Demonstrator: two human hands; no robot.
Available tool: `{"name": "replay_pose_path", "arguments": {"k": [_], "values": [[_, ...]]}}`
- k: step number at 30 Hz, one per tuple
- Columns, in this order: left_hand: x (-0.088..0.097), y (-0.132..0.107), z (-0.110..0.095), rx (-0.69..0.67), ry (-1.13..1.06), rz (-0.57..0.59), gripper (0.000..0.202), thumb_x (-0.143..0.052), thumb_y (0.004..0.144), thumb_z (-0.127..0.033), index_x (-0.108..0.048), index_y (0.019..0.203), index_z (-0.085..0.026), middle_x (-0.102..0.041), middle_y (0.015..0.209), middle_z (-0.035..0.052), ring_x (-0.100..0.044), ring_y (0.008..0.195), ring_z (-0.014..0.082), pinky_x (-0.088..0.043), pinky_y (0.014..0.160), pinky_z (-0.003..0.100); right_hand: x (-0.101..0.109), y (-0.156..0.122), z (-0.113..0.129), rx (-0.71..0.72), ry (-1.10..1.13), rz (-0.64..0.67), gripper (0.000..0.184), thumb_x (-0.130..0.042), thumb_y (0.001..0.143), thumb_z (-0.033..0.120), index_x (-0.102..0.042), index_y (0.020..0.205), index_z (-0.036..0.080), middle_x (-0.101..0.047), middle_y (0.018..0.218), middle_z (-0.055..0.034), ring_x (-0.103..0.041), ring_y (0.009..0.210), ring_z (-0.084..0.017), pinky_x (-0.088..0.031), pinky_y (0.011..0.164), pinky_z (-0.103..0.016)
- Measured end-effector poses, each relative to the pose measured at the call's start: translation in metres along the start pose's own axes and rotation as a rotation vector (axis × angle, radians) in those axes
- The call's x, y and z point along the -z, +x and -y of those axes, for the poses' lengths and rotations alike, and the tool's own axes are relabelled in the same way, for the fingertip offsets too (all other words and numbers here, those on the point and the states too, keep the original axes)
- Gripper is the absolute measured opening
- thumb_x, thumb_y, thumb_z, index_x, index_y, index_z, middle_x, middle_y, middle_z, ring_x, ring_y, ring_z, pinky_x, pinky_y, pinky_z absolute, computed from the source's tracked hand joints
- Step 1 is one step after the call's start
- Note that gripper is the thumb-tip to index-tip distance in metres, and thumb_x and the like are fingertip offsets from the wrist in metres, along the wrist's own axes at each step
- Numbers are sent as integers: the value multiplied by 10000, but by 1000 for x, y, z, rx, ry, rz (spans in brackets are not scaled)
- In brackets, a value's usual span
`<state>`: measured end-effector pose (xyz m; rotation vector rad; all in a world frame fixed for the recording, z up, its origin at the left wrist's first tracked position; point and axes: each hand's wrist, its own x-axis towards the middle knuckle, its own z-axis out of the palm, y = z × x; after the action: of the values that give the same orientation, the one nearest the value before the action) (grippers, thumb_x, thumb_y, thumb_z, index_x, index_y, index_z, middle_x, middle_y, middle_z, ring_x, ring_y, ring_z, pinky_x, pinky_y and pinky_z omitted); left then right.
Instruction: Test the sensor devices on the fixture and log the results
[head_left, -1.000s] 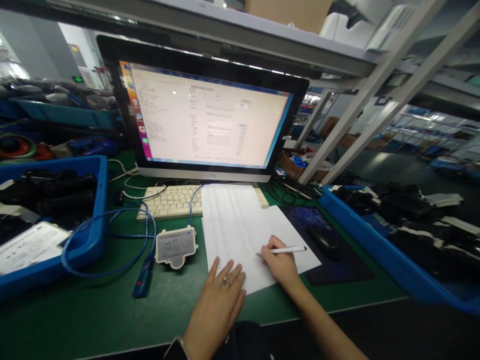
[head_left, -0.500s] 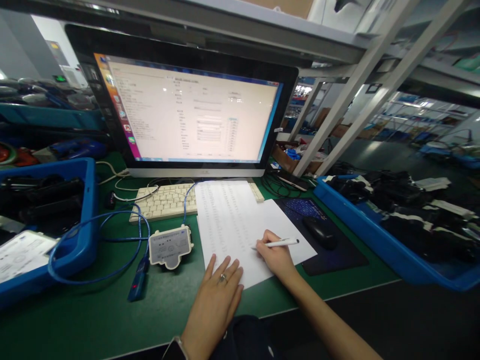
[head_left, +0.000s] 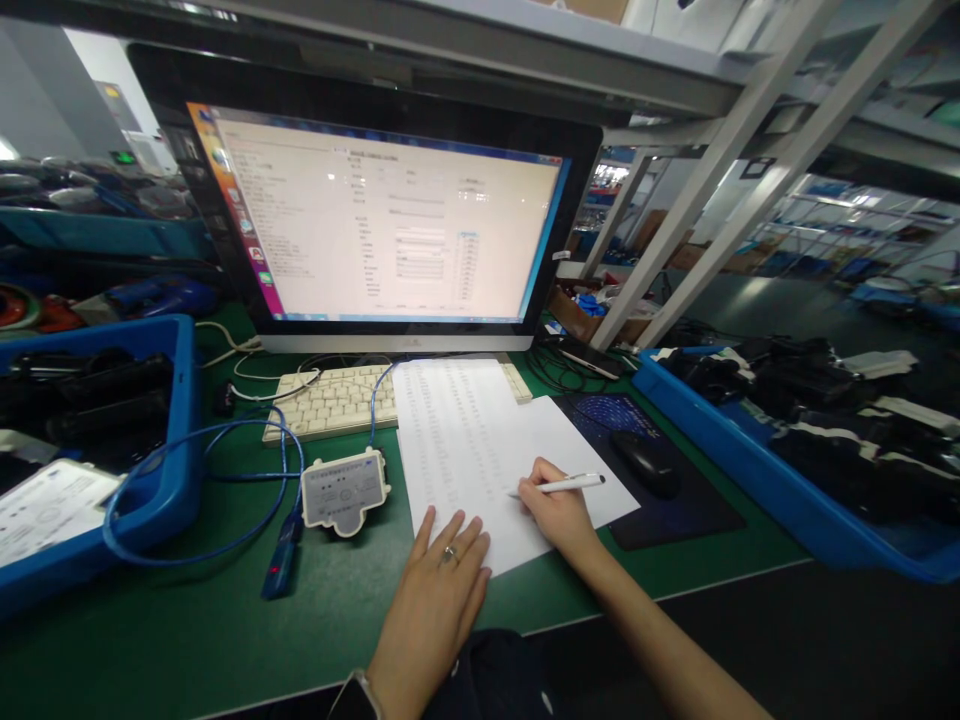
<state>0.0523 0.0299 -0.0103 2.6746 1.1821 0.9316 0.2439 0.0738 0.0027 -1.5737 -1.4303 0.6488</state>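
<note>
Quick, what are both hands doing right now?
Left hand: open, fingers spread on the paper.
Right hand: closed, holding a white pen.

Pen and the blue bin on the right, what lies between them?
Head view: white paper, the mouse pad with a black mouse, then green desk.

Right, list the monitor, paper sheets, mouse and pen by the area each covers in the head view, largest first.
1. Monitor
2. Paper sheets, together, partly under both hands
3. Mouse
4. Pen, longer than the mouse but far thinner
</note>
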Motion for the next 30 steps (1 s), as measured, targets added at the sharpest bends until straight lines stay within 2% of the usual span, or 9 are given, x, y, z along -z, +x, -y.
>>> {"name": "replay_pose_path", "arguments": {"k": [9,30], "values": [[0,-1,2,-8,10,31,270,-416,920,-223,-548,1154,-200,-627,1178,40,-533,1161,209,-357,1043,516,0,1,1,21,-3,-7,229,-471,696,313,-352,515,237,-448,424,51,-431,452,-128,-355,497,-255],[0,-1,1,2,2,19,254,-418,921,-219,-545,1140,-203,-629,1177,25,-540,1153,210,-353,1047,516,0,1,-1,32,-4,-38,227,-461,707,302,-336,529,238,-412,440,57,-408,464,-123,-338,499,-250]]}}
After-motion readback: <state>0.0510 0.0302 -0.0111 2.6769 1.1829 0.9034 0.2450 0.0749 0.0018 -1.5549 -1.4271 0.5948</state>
